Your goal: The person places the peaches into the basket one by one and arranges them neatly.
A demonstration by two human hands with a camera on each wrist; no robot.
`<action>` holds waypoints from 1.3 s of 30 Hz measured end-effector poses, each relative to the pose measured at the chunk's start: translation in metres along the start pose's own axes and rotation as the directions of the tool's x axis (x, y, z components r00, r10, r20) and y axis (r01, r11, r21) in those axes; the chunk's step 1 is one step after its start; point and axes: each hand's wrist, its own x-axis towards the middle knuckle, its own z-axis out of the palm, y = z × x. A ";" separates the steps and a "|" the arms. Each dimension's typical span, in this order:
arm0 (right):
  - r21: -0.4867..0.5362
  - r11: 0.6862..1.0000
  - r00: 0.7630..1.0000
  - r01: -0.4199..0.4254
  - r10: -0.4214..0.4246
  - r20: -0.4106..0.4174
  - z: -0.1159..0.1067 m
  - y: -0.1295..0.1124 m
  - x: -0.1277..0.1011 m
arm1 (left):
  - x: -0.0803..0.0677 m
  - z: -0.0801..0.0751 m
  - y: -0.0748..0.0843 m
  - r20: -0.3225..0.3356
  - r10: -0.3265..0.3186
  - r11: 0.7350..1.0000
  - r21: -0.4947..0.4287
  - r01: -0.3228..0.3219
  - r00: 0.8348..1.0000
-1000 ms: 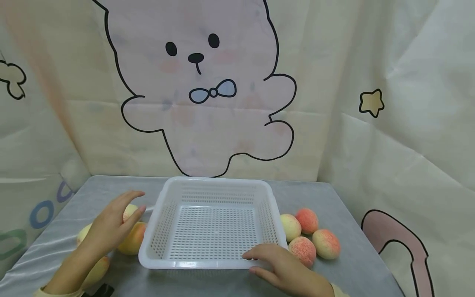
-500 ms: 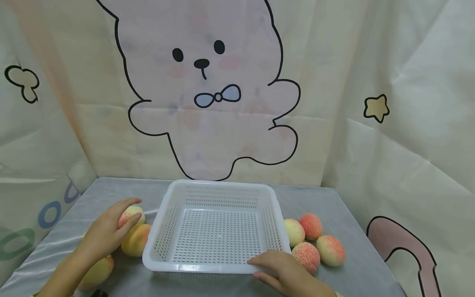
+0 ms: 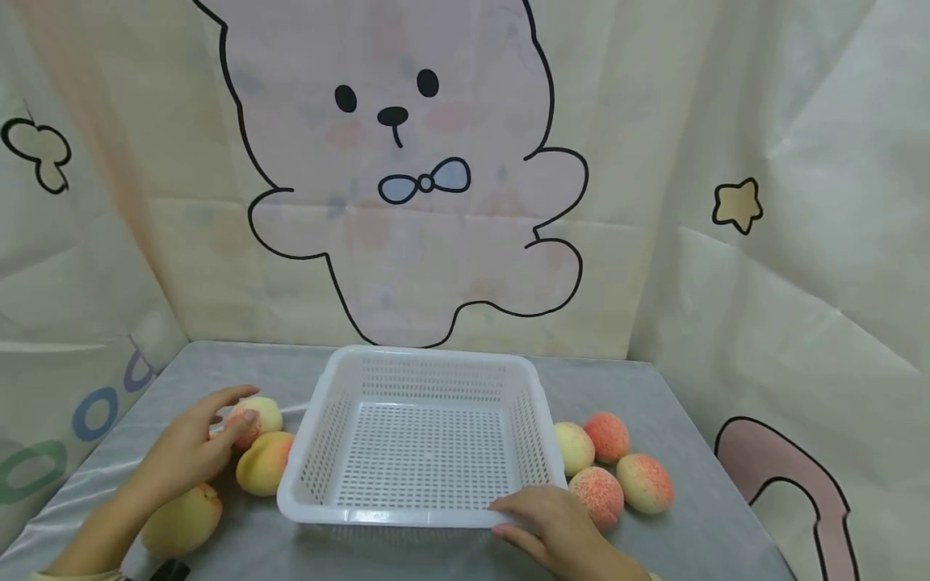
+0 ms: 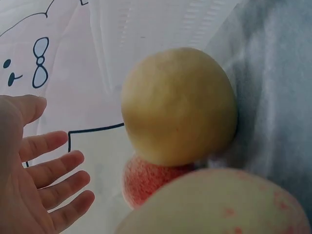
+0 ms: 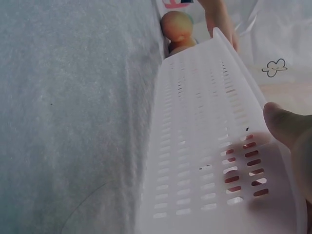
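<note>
A white plastic basket (image 3: 429,516) with perforated walls sits mid-table, no fruit inside it. My right hand (image 3: 555,528) grips its near rim toward the right corner; in the right wrist view the thumb (image 5: 285,122) lies outside the wall and fingers show through the slots. My left hand (image 3: 185,448) is over the peaches left of the basket, fingers spread and holding nothing. By its thumb lie a pink-and-cream peach (image 3: 267,414) and a yellow-orange peach (image 3: 261,468). Another yellow peach (image 3: 185,520) rests below the wrist. The left wrist view shows a red peach (image 4: 146,180) behind a yellow one (image 4: 180,107).
Several peaches (image 3: 597,494) cluster against the basket's right side. Grey cloth covers the table (image 3: 705,524). Printed fabric (image 3: 465,266) hangs behind and on both sides. A small black object (image 3: 170,570) shows at the bottom edge by the left sleeve.
My left hand has drawn leftward, away from the basket, uncovering more of the pink-and-cream peach. The right hand keeps its grip on the rim. The head view has shifted slightly.
</note>
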 end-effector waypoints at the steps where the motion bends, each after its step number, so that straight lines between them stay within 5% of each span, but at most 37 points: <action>1: 0.002 1.000 1.000 0.002 -0.002 -0.003 0.000 0.000 0.000 | 0.000 -0.001 -0.003 0.015 -0.009 1.000 -0.011 0.010 1.000; 11: 0.009 1.000 0.999 0.019 -0.019 -0.048 0.003 0.003 0.000 | -0.002 -0.016 -0.050 0.226 0.031 0.995 -0.098 -0.009 0.974; 20: -0.033 0.999 0.999 0.014 -0.015 -0.035 0.003 0.004 0.001 | -0.015 -0.036 -0.080 0.312 0.022 0.990 -0.137 0.023 0.950; 25: -0.041 0.999 0.999 0.016 -0.018 -0.045 0.003 0.004 0.000 | -0.017 -0.045 -0.096 0.443 0.000 0.970 -0.217 0.107 0.897; 34: -0.028 1.000 0.999 0.013 -0.014 -0.029 0.002 0.005 -0.001 | -0.016 -0.045 -0.119 0.631 0.051 0.850 -0.435 0.299 0.774; 39: -0.032 0.999 0.999 0.025 -0.026 -0.027 0.004 0.005 0.000 | -0.014 -0.042 -0.126 0.690 0.062 0.819 -0.448 0.358 0.722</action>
